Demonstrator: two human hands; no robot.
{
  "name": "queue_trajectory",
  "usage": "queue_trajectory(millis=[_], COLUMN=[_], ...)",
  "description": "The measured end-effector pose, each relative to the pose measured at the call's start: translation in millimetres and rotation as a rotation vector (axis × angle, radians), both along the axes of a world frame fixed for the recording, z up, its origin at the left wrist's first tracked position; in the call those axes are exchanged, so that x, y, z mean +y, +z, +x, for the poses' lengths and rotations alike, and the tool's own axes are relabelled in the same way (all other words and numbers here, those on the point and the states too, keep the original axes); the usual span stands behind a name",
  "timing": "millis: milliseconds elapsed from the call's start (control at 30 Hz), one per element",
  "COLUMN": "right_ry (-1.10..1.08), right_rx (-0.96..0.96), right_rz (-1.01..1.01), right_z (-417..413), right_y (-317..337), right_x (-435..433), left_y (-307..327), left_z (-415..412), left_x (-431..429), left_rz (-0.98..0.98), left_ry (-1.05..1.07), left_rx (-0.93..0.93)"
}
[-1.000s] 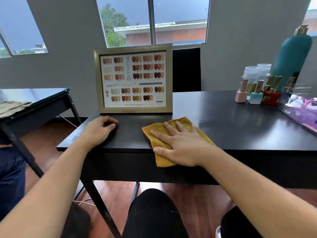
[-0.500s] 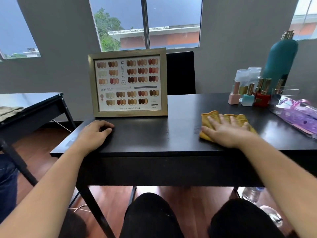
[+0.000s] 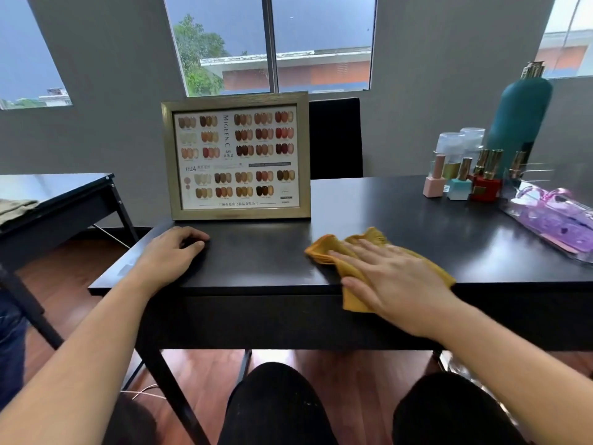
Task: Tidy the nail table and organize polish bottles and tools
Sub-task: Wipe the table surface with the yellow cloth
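Observation:
My right hand (image 3: pixel 391 281) lies flat with spread fingers on a yellow cloth (image 3: pixel 327 248), pressing it onto the black nail table (image 3: pixel 263 268) at the front edge. One corner of the cloth hangs over that edge. My left hand (image 3: pixel 170 255) rests on the table's left part with loosely curled fingers and holds nothing. At the back right stand a pink polish bottle (image 3: pixel 434 184), a pale teal one (image 3: pixel 459 189) and a red one (image 3: pixel 486 189), all with gold caps.
A gold-framed colour chart (image 3: pixel 237 159) stands upright at the back left of the table. A tall teal bottle (image 3: pixel 516 123) and clear jars (image 3: pixel 452 146) sit behind the polishes. A clear purple tool case (image 3: pixel 555 216) lies at the right. A second black table (image 3: pixel 57 194) stands left.
My right hand slid the yellow cloth to the right across the table, then back leftward and toward the front edge. My left hand has stayed in place.

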State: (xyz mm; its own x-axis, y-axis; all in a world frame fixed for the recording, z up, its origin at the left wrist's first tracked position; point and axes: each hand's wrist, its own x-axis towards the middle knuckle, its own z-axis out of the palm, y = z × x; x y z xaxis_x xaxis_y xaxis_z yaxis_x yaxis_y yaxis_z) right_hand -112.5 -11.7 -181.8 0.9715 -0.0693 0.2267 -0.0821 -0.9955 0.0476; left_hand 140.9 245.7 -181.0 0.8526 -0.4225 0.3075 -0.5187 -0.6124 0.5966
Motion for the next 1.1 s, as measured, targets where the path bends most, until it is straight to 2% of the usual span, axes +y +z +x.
queue_trajectory(millis=[200,367,433,600,733,800,867,1000,1100], right_ry=[-0.305,-0.545,-0.504,-0.164,0.024,0.046,-0.035,-0.332,-0.513], right_rx=[0.011,0.055,0.018,0.002,0.017,0.021,0.058,0.190,0.259], right_rz=[0.161,0.162,0.151,0.133,0.092,0.092,0.122,0.236,0.265], right_z=[-54.4,-17.7,12.4,74.1,69.7,53.0,32.5,-3.5,3.3], right_y=[7.3,4.5,-0.2,-5.6,-4.5,-5.2,-2.4,11.1,17.4], right_x=[-80.0,-50.8,-11.3,88.6,82.3,58.9,27.8,-45.6,-66.3], left_y=[0.8,1.0,1.4,1.0,-0.2,-0.6,-1.5,-3.0,-3.4], left_z=[-0.6,-0.5,-0.7,-0.4,1.0,1.5,2.5,4.2,4.5], left_x=[-0.9,-2.6,-2.0,0.1,1.3,1.2,1.8,0.8,-0.4], left_rz=[0.024,0.041,0.042,0.029,0.004,-0.009,-0.017,-0.013,0.005], left_ry=[-0.004,0.008,0.005,-0.011,-0.020,-0.024,-0.028,-0.024,-0.010], left_rx=[-0.009,-0.013,-0.012,0.007,0.017,0.007,-0.008,-0.028,-0.023])
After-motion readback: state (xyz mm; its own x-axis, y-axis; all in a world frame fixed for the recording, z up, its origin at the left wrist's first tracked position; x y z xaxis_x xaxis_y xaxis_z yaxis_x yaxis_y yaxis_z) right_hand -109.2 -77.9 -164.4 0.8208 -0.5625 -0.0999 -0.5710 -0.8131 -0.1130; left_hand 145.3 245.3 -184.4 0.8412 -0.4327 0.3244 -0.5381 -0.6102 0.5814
